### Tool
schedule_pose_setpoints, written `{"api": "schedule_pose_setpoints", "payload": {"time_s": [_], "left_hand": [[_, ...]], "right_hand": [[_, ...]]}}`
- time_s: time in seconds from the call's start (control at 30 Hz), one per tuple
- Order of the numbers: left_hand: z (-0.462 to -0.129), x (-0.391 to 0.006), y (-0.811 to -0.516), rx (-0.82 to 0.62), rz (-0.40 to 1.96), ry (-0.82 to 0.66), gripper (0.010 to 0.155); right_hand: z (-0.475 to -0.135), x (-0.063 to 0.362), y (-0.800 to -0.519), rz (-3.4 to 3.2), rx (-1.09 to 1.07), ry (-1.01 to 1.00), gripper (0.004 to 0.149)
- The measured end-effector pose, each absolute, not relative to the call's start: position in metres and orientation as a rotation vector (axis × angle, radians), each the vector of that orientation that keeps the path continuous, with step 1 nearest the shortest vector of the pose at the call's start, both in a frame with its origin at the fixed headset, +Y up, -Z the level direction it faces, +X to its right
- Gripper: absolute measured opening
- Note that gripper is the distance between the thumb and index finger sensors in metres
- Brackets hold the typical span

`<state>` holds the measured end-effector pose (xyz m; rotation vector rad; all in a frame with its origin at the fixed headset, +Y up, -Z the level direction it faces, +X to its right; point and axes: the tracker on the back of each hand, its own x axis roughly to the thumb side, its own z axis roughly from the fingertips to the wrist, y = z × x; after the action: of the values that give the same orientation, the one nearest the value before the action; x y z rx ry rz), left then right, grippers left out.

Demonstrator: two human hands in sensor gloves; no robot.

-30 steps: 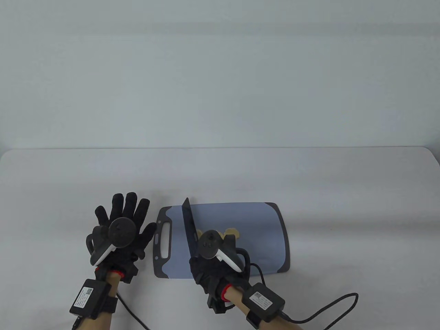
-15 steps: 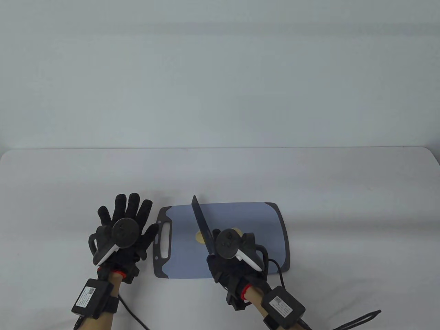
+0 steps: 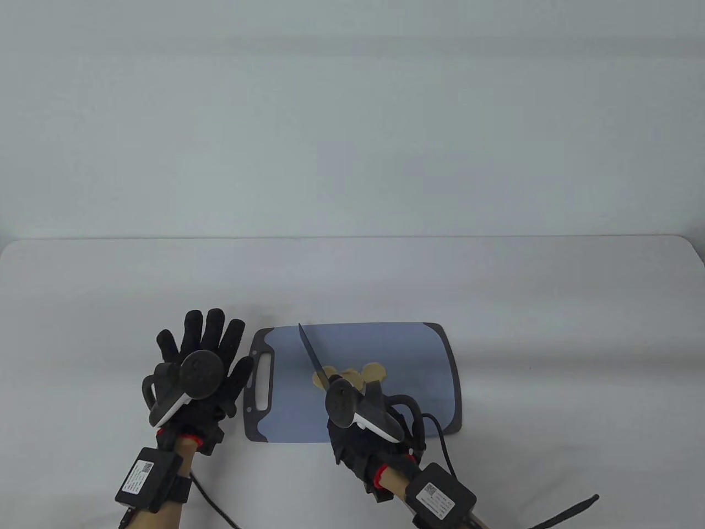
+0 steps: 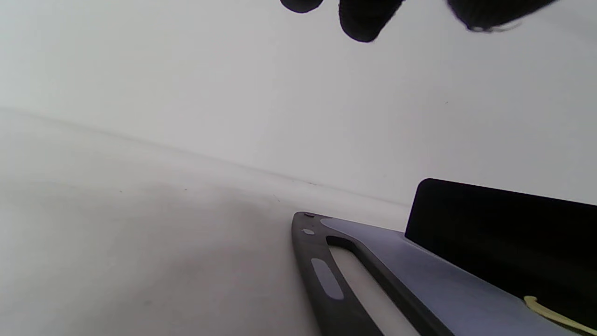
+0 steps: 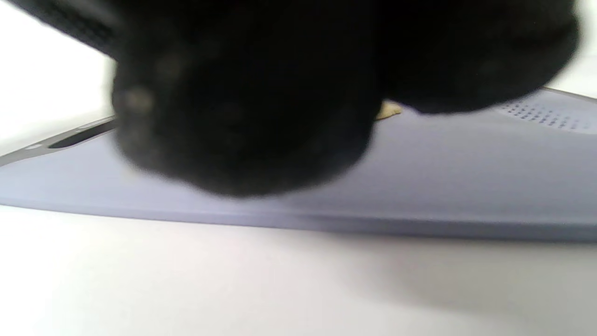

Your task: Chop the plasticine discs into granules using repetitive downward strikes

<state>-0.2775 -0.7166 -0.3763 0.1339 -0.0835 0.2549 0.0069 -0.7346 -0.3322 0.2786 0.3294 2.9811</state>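
Note:
A blue cutting board point(image 3: 407, 352) with a dark rim lies on the table. Yellow plasticine discs point(image 3: 375, 372) lie near its middle, partly hidden by my right hand. My right hand point(image 3: 363, 430) grips the handle of a black knife point(image 3: 312, 352); the blade stands edge-down across the left disc point(image 3: 318, 379), pointing away and left. In the left wrist view the blade point(image 4: 503, 233) stands on the board point(image 4: 419, 280) beside a thin yellow edge of plasticine point(image 4: 550, 313). My left hand point(image 3: 198, 374) lies flat with spread fingers on the table left of the board, holding nothing.
The board's handle slot point(image 3: 263, 381) is at its left end, next to my left thumb. A black cable point(image 3: 567, 509) trails from my right wrist at the bottom right. The white table point(image 3: 495, 275) ends at a pale wall behind.
The knife swung right and up, then came back left and down onto the discs. My right hand followed it. My left hand has stayed put.

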Motion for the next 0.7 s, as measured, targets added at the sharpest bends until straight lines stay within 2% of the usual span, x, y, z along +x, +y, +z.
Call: {"api": "schedule_pose_setpoints", "payload": {"time_s": [0.07,0.1,0.17,0.33,0.5,0.7], "left_hand": [[-0.377,-0.278,-0.717,0.127,0.263,-0.083,0.072],[-0.377,-0.277,-0.718,0.120,0.259,-0.082,0.072],[-0.377,-0.277,-0.719,0.117,0.248,-0.084,0.072],[-0.377,-0.276,-0.720,0.106,0.238,-0.079,0.073],[-0.377,-0.276,-0.720,0.102,0.237,-0.077,0.073],[-0.377,-0.275,-0.721,0.098,0.226,-0.078,0.073]], "right_hand": [[-0.333,0.006,-0.739,2.997,0.267,0.303,0.075],[-0.335,0.004,-0.744,3.039,0.254,0.198,0.073],[-0.337,0.004,-0.744,3.045,0.267,0.146,0.069],[-0.343,0.018,-0.738,2.859,0.225,0.293,0.065],[-0.341,0.019,-0.721,2.886,0.232,0.164,0.063],[-0.342,0.008,-0.736,2.885,0.286,0.283,0.063]]}}
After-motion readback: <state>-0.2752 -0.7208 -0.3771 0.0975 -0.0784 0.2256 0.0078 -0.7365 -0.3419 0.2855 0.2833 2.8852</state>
